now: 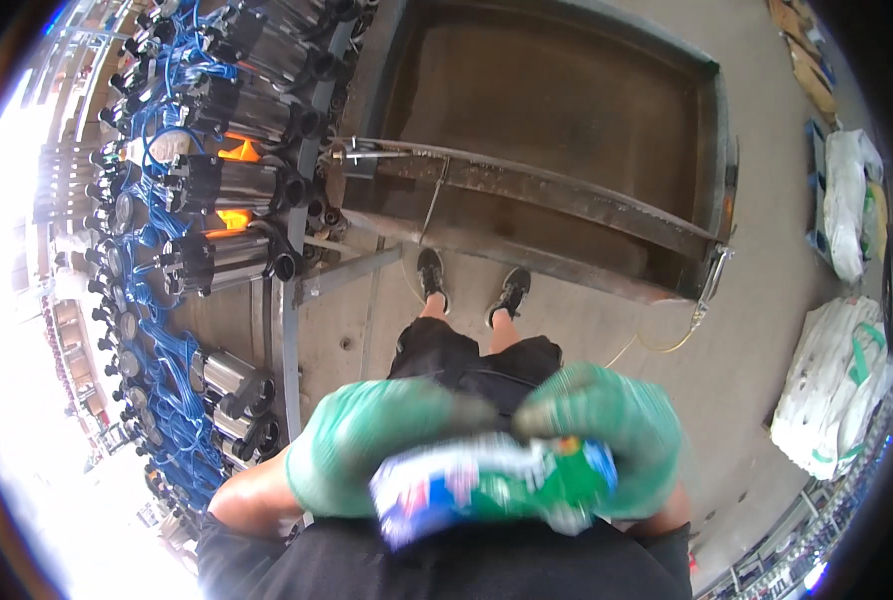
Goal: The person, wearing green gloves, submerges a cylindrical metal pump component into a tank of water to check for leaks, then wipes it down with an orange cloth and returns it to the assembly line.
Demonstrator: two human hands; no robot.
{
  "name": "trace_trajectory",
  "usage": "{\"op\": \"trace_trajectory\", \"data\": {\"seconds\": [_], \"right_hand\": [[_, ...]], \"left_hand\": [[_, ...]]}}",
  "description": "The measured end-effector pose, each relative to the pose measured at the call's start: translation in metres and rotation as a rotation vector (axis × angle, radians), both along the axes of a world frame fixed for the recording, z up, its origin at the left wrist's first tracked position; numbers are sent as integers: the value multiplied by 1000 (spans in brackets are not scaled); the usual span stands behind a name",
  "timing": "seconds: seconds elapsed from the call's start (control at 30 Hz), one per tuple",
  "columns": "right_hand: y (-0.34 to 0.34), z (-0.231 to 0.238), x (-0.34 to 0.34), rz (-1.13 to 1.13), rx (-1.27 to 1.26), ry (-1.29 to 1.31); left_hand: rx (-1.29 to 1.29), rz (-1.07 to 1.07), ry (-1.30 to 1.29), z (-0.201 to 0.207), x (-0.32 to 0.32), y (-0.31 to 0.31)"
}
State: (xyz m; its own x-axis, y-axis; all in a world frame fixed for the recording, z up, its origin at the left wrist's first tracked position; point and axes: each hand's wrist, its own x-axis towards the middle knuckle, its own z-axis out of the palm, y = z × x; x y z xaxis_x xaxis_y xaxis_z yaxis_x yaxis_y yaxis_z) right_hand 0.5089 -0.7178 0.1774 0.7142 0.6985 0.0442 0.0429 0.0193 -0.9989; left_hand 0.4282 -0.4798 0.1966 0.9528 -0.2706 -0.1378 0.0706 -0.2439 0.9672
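Observation:
Close to my body, both hands wear green knit gloves with dark grey fingers. My left hand (pixel 386 440) is closed on one end of a soft, shiny plastic packet (pixel 506 488) coloured white, blue and green. The opposite end is gripped by my right hand (pixel 606 430). My fingertips nearly meet above the packet's upper edge. Motion smears the hands and packet, and what the packet contains cannot be made out.
Beyond my feet stands a large metal tank (pixel 566 75) of brownish liquid, with a bar across it. Rows of metal pumps (pixel 236 182) with blue cables (pixel 171 360) line the left on a steel frame (pixel 291 370). White sacks (pixel 828 390) lie at right. A thin hose (pixel 666 347) trails near the tank.

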Motion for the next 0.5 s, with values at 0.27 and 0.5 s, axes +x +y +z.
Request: {"op": "trace_trajectory", "data": {"seconds": [0.27,0.5], "right_hand": [[-2,-28,-14,14,-43,116],[-8,-38,-16,4,-23,-23]], "left_hand": [[46,97,109,-13,-7,-20],[75,142,78,-19,-17,-35]]}}
